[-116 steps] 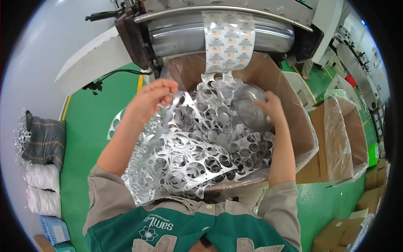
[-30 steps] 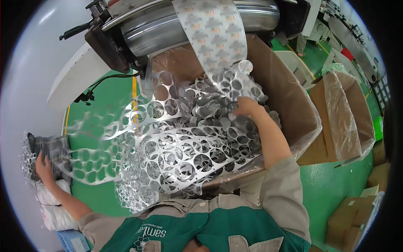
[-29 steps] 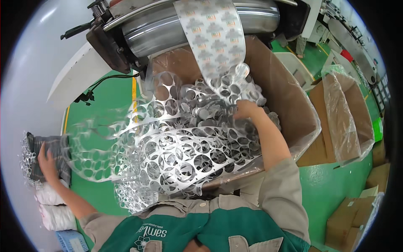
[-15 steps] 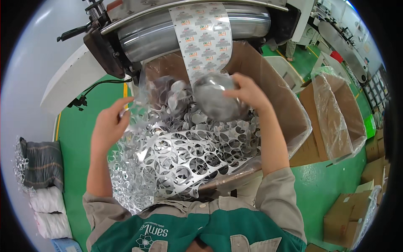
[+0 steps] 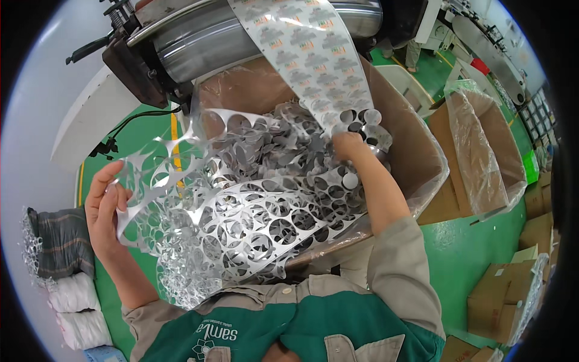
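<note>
**Punched foil scrap pulled out over a lined carton**

The left hand (image 5: 105,211) pinches a strip of punched foil scrap (image 5: 241,211), drawn leftward out of the plastic-lined cardboard box (image 5: 416,151). The right hand (image 5: 350,148) is buried in the heap; its grip cannot be told. The printed foil web (image 5: 307,60) hangs from the steel roller (image 5: 199,42) above, screening the box's rear.

Left hand (image 5: 105,208) raised out to the side, fingers closed; right hand (image 5: 350,146) reaches forward, arm extended.
</note>
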Available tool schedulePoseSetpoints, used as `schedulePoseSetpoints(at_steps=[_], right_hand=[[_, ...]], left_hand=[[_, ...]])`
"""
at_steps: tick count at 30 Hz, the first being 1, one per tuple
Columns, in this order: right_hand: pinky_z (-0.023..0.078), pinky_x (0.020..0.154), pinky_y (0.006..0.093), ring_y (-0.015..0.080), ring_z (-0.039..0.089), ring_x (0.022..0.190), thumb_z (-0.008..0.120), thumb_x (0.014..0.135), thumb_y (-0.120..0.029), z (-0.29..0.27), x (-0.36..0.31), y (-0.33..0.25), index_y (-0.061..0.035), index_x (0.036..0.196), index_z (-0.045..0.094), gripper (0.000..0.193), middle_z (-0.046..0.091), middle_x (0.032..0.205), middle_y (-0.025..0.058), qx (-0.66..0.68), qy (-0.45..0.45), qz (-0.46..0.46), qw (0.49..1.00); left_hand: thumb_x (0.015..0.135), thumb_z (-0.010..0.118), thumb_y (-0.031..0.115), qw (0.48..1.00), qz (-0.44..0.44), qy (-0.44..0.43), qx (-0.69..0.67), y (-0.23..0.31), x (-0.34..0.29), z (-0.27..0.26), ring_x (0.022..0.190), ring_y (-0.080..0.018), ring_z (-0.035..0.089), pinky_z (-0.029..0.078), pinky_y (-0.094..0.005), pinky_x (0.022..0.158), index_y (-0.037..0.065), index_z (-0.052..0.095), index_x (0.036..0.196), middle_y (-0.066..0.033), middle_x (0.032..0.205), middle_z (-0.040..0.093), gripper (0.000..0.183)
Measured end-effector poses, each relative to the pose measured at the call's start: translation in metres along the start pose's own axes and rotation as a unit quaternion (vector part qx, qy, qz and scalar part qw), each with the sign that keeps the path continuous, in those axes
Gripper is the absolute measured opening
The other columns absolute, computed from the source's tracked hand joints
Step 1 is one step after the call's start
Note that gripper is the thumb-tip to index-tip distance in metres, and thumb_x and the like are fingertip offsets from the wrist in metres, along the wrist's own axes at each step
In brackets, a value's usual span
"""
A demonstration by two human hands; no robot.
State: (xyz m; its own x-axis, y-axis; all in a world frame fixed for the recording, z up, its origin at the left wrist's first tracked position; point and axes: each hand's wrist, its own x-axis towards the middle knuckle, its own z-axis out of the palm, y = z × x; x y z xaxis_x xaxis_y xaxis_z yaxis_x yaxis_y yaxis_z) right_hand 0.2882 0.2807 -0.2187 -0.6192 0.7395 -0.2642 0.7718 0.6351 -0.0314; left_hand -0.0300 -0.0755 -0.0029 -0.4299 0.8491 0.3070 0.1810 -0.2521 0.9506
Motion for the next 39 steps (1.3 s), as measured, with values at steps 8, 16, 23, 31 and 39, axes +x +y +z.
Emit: schedulePoseSetpoints(at_steps=[8, 16, 23, 31, 39], right_hand=[[0.045, 0.087, 0.0314, 0.0141, 0.055, 0.105, 0.068, 0.08, -0.029, -0.117, -0.055, -0.016, -0.0027, 0.119, 0.052, 0.05, 0.057, 0.115, 0.0059, 0.785, 0.01, -0.323, 0.528], [0.048, 0.08, 0.0409, 0.0279, 0.061, 0.094, 0.071, 0.07, -0.037, 0.112, 0.049, 0.113, -0.0019, 0.097, 0.063, 0.045, 0.065, 0.101, 0.0123, 0.142, 0.2, 0.153, 0.957], [0.048, 0.068, 0.0371, 0.0278, 0.062, 0.077, 0.075, 0.065, -0.031, -0.095, -0.038, 0.015, -0.0005, 0.097, 0.062, 0.046, 0.065, 0.086, 0.0163, 0.191, 0.144, -0.121, 0.963], [0.043, 0.091, 0.0327, 0.0195, 0.054, 0.108, 0.067, 0.079, -0.033, -0.04, 0.007, -0.007, -0.0026, 0.115, 0.054, 0.049, 0.059, 0.113, 0.0097, 0.737, 0.004, -0.158, 0.657], [0.045, 0.088, 0.0416, 0.0333, 0.056, 0.105, 0.073, 0.062, -0.042, 0.02, 0.009, 0.021, 0.0003, 0.115, 0.052, 0.071, 0.057, 0.114, 0.0217, 0.104, -0.013, 0.079, 0.991]], left_hand=[[0.09, 0.044, 0.008, 0.995, 0.057, -0.068, 0.044, 0.02, -0.005, 0.019, 0.06, -0.0035, 0.046, 0.048, -0.0239, 0.07, -0.01, 0.037, 0.129, 0.0008, 0.072, 0.047, 0.043], [0.091, 0.046, 0.009, 0.999, 0.004, -0.013, -0.043, 0.01, 0.034, 0.041, 0.061, -0.0032, 0.045, 0.045, -0.0185, 0.063, -0.005, 0.044, 0.124, 0.0012, 0.068, 0.046, 0.037], [0.093, 0.046, 0.011, 0.975, -0.021, 0.05, -0.215, 0.026, 0.033, 0.079, 0.06, -0.0049, 0.057, 0.046, -0.013, 0.053, -0.002, 0.049, 0.119, -0.0007, 0.077, 0.057, 0.029], [0.088, 0.058, 0.031, 0.927, 0.36, -0.074, 0.068, 0.043, -0.009, 0.078, 0.094, -0.0123, 0.052, 0.043, -0.0248, 0.079, -0.006, 0.048, 0.118, -0.0108, 0.112, 0.051, 0.049], [0.089, 0.054, 0.024, 0.907, 0.091, 0.339, 0.231, 0.086, -0.081, -0.175, 0.105, -0.0143, 0.052, 0.041, -0.0295, 0.089, 0.004, 0.053, 0.122, -0.0102, 0.127, 0.05, 0.038]])
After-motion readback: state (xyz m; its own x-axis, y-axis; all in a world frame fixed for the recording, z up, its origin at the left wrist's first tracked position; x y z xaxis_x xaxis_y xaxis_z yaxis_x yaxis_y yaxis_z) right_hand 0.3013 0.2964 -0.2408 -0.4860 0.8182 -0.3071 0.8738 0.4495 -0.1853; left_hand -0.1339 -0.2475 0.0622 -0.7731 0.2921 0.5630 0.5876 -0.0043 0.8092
